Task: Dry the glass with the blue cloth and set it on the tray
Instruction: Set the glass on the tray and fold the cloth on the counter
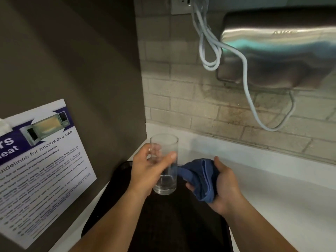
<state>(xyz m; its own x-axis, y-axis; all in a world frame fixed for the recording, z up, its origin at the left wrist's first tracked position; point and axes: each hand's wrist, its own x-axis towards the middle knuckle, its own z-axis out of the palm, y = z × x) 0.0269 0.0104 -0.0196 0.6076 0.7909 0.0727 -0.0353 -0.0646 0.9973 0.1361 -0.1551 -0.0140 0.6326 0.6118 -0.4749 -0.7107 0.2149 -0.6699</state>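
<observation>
A tall clear glass (165, 180) stands upright above the dark tray (178, 224), gripped at its side by my left hand (145, 171). Whether its base touches the tray I cannot tell. Just to its right, my right hand (224, 186) holds a bunched blue cloth (200, 177); one corner of the cloth reaches toward the glass and shows through its wall. The tray lies on the white counter beneath both forearms, which hide much of it.
A white counter (272, 179) runs right of the tray. A dark wall with a microwave guidelines poster (41, 170) closes the left. On the tiled backsplash hangs a steel dispenser (276, 48) with white cables (245, 73) looping down from an outlet.
</observation>
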